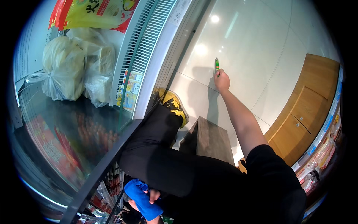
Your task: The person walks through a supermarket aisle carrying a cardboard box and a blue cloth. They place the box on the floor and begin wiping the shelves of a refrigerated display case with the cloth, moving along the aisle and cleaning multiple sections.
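My right hand (223, 80) is stretched out over the pale floor, shut on a slim green patterned tool (217, 65). Its grey tip points away from me; the exact kind is too small to tell. Low in the view, my left hand (154, 196) grips a folded blue cloth (143, 200), which covers much of the palm. Beside my legs stands an open-top refrigerated display case (165, 36). Inside it lie knotted clear plastic bags (63, 70) of pale food and a yellow and red printed food packet (98, 14).
A glass panel (131, 67) and a black rail (103, 168) edge the case. A wood-grain box stool (214, 138) stands close to my legs, near my yellow shoe (174, 105). Wooden cabinets (302, 112) curve along the right, below shelves of packaged food (321, 156).
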Motion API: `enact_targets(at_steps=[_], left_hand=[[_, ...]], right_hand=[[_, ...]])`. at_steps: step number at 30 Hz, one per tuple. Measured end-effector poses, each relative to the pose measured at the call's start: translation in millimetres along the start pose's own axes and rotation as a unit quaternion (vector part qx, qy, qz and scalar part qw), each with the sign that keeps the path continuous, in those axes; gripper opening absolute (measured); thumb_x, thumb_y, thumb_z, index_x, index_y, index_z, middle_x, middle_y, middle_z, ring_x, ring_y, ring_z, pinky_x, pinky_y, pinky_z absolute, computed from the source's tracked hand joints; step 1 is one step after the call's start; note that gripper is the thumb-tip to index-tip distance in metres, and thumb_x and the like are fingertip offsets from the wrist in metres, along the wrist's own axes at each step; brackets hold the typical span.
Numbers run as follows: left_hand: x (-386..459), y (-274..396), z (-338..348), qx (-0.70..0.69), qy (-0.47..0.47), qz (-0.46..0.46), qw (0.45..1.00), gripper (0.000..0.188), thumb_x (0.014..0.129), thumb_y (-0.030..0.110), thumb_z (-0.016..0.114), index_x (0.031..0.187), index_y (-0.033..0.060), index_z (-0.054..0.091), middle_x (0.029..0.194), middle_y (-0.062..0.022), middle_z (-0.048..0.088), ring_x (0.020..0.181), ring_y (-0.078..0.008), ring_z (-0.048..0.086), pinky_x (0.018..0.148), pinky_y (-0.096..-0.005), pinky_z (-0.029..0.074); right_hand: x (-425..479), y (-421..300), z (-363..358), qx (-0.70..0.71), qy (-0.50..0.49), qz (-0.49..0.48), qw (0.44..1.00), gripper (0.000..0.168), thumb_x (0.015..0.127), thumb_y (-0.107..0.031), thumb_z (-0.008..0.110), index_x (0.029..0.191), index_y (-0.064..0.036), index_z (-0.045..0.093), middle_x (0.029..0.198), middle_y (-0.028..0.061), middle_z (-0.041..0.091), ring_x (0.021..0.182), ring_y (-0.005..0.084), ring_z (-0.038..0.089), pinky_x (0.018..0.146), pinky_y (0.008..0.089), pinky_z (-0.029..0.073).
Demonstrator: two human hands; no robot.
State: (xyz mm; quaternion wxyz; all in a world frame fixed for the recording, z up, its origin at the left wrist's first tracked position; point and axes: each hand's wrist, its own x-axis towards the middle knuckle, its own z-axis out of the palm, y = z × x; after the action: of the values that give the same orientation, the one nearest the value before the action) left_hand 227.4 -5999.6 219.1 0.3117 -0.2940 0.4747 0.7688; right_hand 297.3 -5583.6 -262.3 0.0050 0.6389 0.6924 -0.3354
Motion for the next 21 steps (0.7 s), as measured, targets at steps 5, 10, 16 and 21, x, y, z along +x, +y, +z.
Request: enact_targets(at_steps=[5, 10, 16, 21], left_hand=[[10, -10, 14, -0.081, -0.028, 0.0, 0.996, 0.076, 0.086, 0.061, 0.058, 0.131, 0.001, 0.044, 0.11, -0.0099, 0.06, 0.066, -0.0207, 0.055, 0.072, -0.0396, 0.04], [13, -8, 19, -0.128, -0.151, 0.038, 0.979, 0.062, 0.102, 0.047, 0.045, 0.144, 0.0041, 0.034, 0.122, -0.0138, 0.052, 0.085, -0.0242, 0.052, 0.071, -0.0362, 0.043], [12, -6, 12, -0.232, -0.222, 0.086, 0.943, 0.061, 0.102, 0.038, 0.044, 0.15, 0.0033, 0.028, 0.132, -0.0131, 0.05, 0.097, -0.0289, 0.054, 0.084, -0.0449, 0.049], [-7, 13, 50, -0.227, -0.22, 0.129, 0.94, 0.08, 0.1, 0.065, 0.036, 0.148, 0.0019, 0.033, 0.134, -0.0166, 0.052, 0.105, -0.0342, 0.058, 0.094, -0.0507, 0.051]], right_hand=[[-50, -2, -26, 0.434, -0.186, 0.231, 0.851, 0.016, 0.097, -0.014, 0.06, 0.108, -0.004, 0.054, 0.087, 0.0076, 0.065, 0.069, 0.0152, 0.064, 0.062, 0.0294, 0.053], [-139, -48, -144, 0.527, -0.413, 0.081, 0.738, 0.03, 0.102, -0.018, 0.055, 0.127, -0.003, 0.049, 0.083, 0.0022, 0.059, 0.065, 0.011, 0.051, 0.063, 0.0239, 0.043], [-245, -124, -277, 0.478, -0.602, -0.089, 0.633, 0.031, 0.102, -0.019, 0.055, 0.128, -0.003, 0.05, 0.079, -0.0005, 0.051, 0.066, 0.0078, 0.044, 0.06, 0.0218, 0.034], [-349, -189, -314, 0.394, -0.648, -0.21, 0.617, 0.031, 0.099, -0.007, 0.056, 0.129, 0.002, 0.049, 0.087, 0.0013, 0.057, 0.07, 0.0061, 0.047, 0.066, 0.0229, 0.039]])
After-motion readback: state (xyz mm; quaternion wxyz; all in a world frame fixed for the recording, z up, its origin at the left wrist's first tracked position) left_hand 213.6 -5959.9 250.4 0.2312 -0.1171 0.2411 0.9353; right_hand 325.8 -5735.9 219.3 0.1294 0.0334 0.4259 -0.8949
